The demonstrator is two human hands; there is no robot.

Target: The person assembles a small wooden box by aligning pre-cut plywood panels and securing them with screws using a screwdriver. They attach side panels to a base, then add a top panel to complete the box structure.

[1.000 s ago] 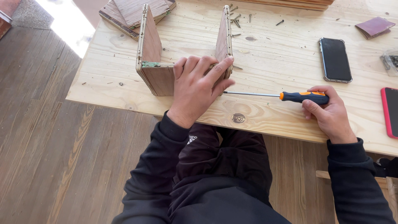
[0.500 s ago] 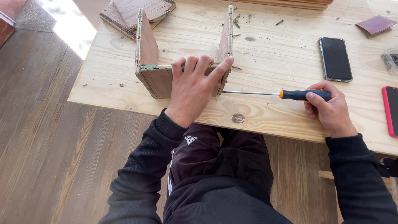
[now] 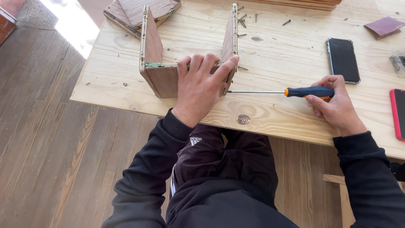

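The wooden box frame (image 3: 168,63), an open three-sided shell of thin boards with nothing inside it, stands at the near edge of the pale wooden table (image 3: 287,122), with the left hand (image 3: 202,86) pressed flat over its front panel and fingers hooked on the top edge. To the frame's right, the right hand (image 3: 335,105) grips the handle of the screwdriver (image 3: 295,91), whose tip meets the frame's right side board. Since the earlier frames, the hands and the tool have barely shifted.
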